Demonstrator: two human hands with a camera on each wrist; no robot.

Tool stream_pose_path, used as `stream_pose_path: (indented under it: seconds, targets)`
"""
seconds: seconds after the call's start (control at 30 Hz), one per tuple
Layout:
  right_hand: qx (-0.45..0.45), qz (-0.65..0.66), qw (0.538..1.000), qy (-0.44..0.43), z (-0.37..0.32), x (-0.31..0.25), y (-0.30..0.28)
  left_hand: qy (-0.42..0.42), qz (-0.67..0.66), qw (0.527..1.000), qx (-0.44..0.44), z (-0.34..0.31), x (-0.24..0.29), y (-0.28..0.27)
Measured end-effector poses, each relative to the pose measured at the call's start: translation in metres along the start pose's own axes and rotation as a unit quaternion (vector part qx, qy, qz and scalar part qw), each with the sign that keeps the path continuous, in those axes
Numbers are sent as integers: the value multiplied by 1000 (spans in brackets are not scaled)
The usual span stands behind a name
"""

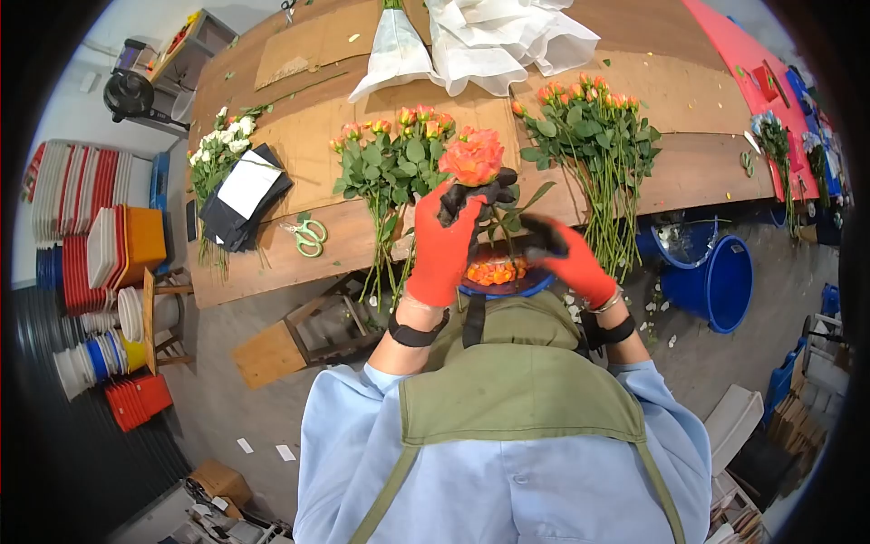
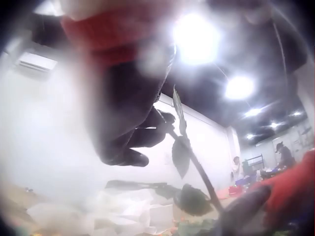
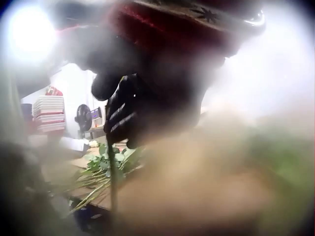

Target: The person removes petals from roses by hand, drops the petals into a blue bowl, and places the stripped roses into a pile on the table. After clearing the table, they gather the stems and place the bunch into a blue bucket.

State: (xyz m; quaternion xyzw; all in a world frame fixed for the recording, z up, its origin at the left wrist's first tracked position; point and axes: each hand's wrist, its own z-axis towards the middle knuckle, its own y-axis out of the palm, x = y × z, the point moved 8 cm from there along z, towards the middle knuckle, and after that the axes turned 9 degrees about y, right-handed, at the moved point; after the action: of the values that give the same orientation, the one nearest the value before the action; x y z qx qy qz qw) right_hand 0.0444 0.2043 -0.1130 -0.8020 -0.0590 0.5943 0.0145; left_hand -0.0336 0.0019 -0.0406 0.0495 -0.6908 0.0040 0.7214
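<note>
In the head view the left hand (image 1: pixel 446 238), in a red glove with black fingers, grips a large coral rose (image 1: pixel 473 157) just under its bloom. The right hand (image 1: pixel 575 263), gloved alike, is lower on the same rose's leafy stem (image 1: pixel 507 225). Dark fingers (image 3: pixel 123 110) of the right hand close on the stem (image 3: pixel 112 172) in the right wrist view. The left wrist view shows the stem (image 2: pixel 199 169) running between both hands, with leaves on it. Below the hands, a blue basin (image 1: pixel 544 281) holds orange petals (image 1: pixel 497 271).
Orange rose bunches (image 1: pixel 399 159) (image 1: pixel 598 136) lie on both sides. White roses (image 1: pixel 227 140), dark sheets (image 1: pixel 237 213) and green-handled scissors (image 1: pixel 310 238) are at left. White wrapping (image 1: pixel 507 45) lies at the back; blue buckets (image 1: pixel 729 283) stand right.
</note>
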Motion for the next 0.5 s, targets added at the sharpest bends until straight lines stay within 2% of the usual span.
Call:
stream_pose_path:
  seconds: [0.03,0.07,0.1,0.13,0.17,0.2,0.23,0.27,0.3,0.37,0.43,0.47,0.5]
  targets:
    - [37,52,998,-11,-2,-13,-11,-1,0,1000,0,0,-10,-5]
    - [67,88,994,13,-8,-23,-22,11,13,1000,-26,1,-19,-7]
    - [109,93,989,-25,-13,-49,-30,22,25,998,-53,1,-23,-6]
    - [116,54,990,-65,-20,-79,-34,20,24,998,-58,0,-15,-3]
    - [123,13,987,-104,-27,-107,-36,-6,3,995,-102,-4,-3,7]
    - [129,12,986,-102,-29,-122,-33,-32,-18,989,-146,-10,2,18]
    - [146,-2,978,-149,-32,-144,-27,-34,-20,988,-152,-14,1,21]
    - [162,-18,967,-196,-35,-158,-21,20,-3,987,-156,-17,8,25]
    - [167,-19,966,-195,-34,-161,-14,74,15,984,-159,-20,13,28]
    - [211,-40,955,-206,-35,-165,-7,55,22,986,-156,-23,1,27]
    - [227,-27,948,-219,-35,-160,-3,50,-25,975,-215,-26,-1,35]
    - [236,56,952,-187,-35,-153,-2,50,-24,975,-214,-29,-7,34]
    - [243,138,948,-153,-35,-145,-3,52,8,986,-155,-30,-13,26]
